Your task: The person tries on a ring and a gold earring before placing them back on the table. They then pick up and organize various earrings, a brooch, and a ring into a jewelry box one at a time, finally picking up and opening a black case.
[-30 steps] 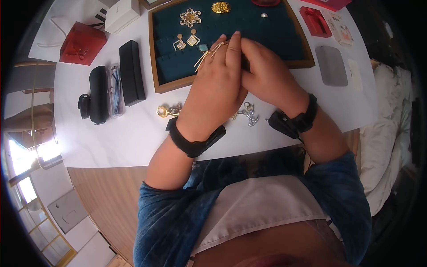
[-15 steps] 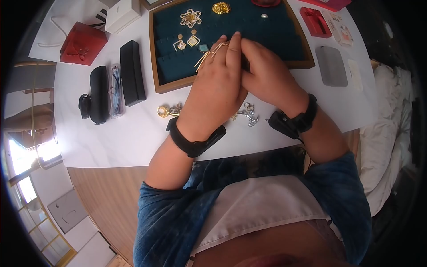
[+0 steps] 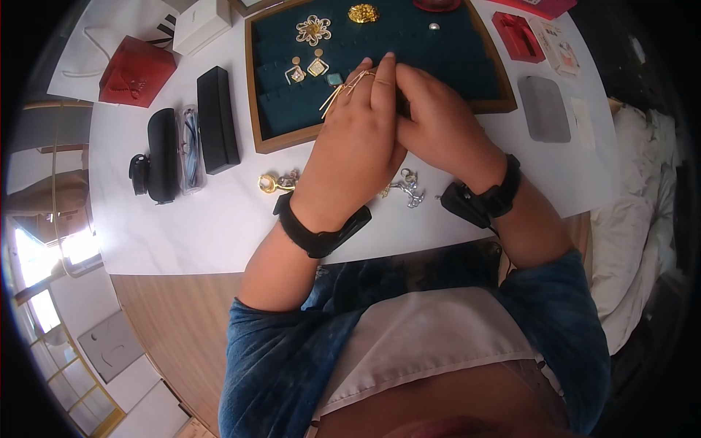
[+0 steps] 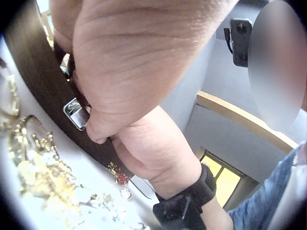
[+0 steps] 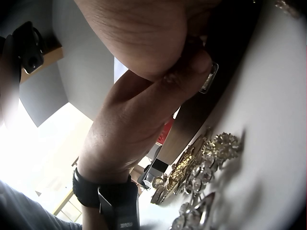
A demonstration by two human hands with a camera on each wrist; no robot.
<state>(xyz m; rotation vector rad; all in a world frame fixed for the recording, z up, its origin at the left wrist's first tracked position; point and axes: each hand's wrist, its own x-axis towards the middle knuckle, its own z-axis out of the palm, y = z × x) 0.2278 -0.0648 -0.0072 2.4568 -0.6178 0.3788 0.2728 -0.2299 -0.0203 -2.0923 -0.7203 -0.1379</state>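
Note:
My left hand (image 3: pixel 358 146) and right hand (image 3: pixel 442 120) lie together over the front edge of a jewellery tray (image 3: pixel 292 140) with a dark green lining and wooden frame. Visible left fingers point straight forward over the tray, thin gold bars (image 3: pixel 334 101) beside them. The right hand presses against its side; most of its fingers are hidden. Both wrist views show the hands overlapping next to a small metal clasp (image 4: pixel 76 114) on the tray's front. Within the tray lie a flower brooch (image 3: pixel 313 30), square drop earrings (image 3: pixel 318 66) and a gold oval ornament (image 3: pixel 362 12).
Gold and silver jewellery (image 3: pixel 410 187) lies on the white table before the tray. To the left are a long black box (image 3: pixel 217 120), a black case (image 3: pixel 161 155) and a red bag (image 3: pixel 136 71). A grey flat case (image 3: pixel 544 108) and red box (image 3: pixel 518 35) are on the right.

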